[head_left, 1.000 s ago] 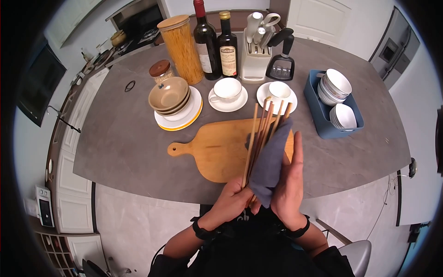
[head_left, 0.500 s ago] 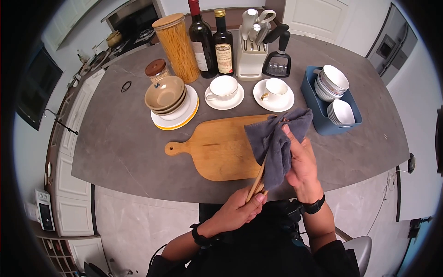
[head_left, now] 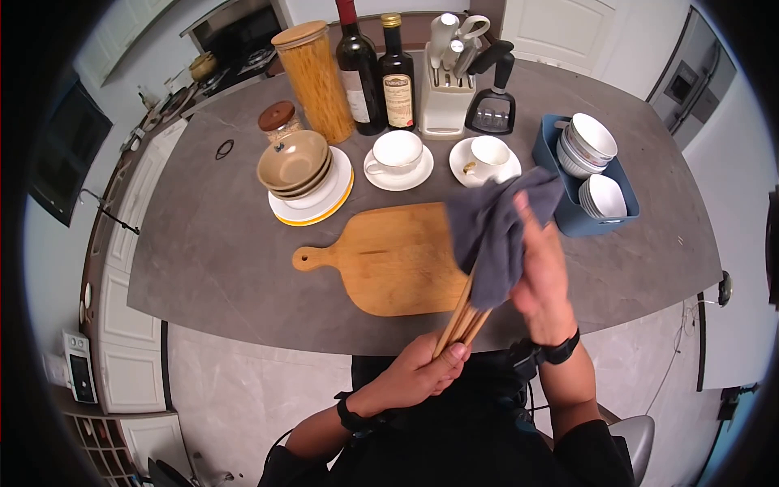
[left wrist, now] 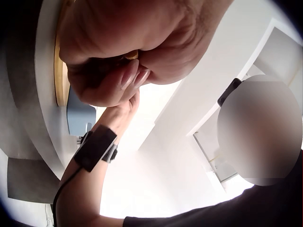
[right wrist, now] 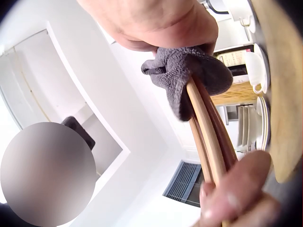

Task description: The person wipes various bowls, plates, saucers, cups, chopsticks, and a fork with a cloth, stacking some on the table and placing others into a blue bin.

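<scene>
Beyond the left hand (head_left: pixel 422 369), the beige bowls (head_left: pixel 294 162) sit stacked on plates (head_left: pixel 345 180). The left hand grips the lower ends of the wooden chopsticks (head_left: pixel 462 321). Ahead of both hands lies the cutting board (head_left: pixel 398 264). The right hand (head_left: pixel 542 272), apart from the left, clasps a gray cloth (head_left: pixel 493 231) around the chopsticks' upper part. Beyond the right hand stands the blue basket (head_left: pixel 574 213), holding white bowls (head_left: pixel 591 146).

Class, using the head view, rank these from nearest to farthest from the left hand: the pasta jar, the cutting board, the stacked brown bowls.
1. Cutting board: just beyond the left hand.
2. Stacked brown bowls: farther off, to the left.
3. Pasta jar: behind the bowls.
</scene>
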Demonstrator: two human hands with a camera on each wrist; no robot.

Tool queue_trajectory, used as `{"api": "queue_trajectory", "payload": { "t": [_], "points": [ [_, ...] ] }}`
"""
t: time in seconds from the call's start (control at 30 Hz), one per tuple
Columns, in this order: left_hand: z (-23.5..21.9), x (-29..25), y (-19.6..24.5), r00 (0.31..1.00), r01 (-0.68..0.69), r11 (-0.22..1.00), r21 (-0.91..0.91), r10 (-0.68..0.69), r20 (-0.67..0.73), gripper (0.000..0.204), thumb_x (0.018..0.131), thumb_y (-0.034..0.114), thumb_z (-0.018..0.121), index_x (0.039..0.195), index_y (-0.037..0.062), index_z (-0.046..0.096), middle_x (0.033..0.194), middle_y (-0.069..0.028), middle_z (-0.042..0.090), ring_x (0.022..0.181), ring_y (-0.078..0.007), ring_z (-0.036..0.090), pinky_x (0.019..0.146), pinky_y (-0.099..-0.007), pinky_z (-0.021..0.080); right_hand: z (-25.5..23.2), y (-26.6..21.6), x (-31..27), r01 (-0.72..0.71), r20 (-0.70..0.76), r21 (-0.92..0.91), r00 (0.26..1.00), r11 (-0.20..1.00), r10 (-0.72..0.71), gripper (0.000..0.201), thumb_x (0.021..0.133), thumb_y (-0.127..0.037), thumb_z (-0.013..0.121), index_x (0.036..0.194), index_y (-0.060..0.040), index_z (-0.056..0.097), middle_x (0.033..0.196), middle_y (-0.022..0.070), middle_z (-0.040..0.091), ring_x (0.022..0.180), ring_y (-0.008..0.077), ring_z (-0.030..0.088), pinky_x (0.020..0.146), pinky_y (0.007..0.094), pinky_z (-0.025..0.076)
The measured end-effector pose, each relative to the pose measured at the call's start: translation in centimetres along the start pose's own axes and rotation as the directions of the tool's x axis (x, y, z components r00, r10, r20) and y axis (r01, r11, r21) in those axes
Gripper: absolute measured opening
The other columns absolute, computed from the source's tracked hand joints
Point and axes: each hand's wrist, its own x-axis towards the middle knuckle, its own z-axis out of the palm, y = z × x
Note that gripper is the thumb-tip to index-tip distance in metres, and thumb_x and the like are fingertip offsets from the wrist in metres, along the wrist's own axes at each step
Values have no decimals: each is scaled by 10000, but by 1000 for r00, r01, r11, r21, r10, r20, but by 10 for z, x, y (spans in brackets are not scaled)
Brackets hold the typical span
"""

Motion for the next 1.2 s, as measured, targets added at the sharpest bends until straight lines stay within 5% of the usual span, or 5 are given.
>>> {"api": "queue_trajectory", "payload": {
  "t": [0.4, 0.6, 0.8, 0.9, 1.2],
  "points": [
    [-7, 11, 7, 979, -202, 979, -30, 202, -11, 295, 1125, 306, 389, 949, 80, 461, 701, 28, 435, 548, -45, 418, 490, -218, 346, -13, 40, -44, -95, 208, -176, 969, 980, 131, 373, 1077, -318, 539, 1263, 2, 589, 1130, 44, 653, 1035, 105, 591, 876, 305, 501],
    [-24, -2, 29, 991, -63, 789, 612, 121, -54, 291, 1085, 275, 503, 1101, 14, 630, 933, -58, 691, 735, -133, 675, 591, -252, 490, -6, 33, -46, 7, 164, -294, 985, 956, 43, 220, 1030, -182, 623, 1139, 8, 646, 1030, 19, 683, 938, 88, 622, 830, 280, 514],
    [-19, -9, 65, 573, -358, 518, 777, 779, -255, 413, 1086, 297, 494, 1360, -5, 556, 1218, -111, 676, 1159, -156, 610, 1001, -351, 486, -5, 22, -61, -157, 378, -363, 876, 918, 299, 252, 1023, -168, 640, 1205, 5, 622, 1077, 15, 662, 998, 97, 601, 878, 279, 498],
    [-4, 6, 66, 851, -457, 864, 210, 493, -178, 461, 1128, 334, 353, 1327, -39, 538, 1310, -142, 639, 1225, -201, 582, 1073, -365, 427, 12, 39, -68, -278, 438, -311, 807, 909, 397, 285, 1029, -193, 633, 1218, 20, 608, 1058, 19, 644, 1005, 94, 569, 892, 292, 487],
    [-18, 21, 71, 636, -587, 794, 158, 573, -517, 239, 1103, 323, 426, 1107, 92, 486, 1112, -135, 679, 920, -232, 692, 943, -386, 534, -4, 54, -77, -456, 508, -421, 598, 784, 620, 321, 1026, -288, 646, 1161, 2, 628, 993, 0, 656, 933, 63, 570, 833, 258, 492]
  ]
}}
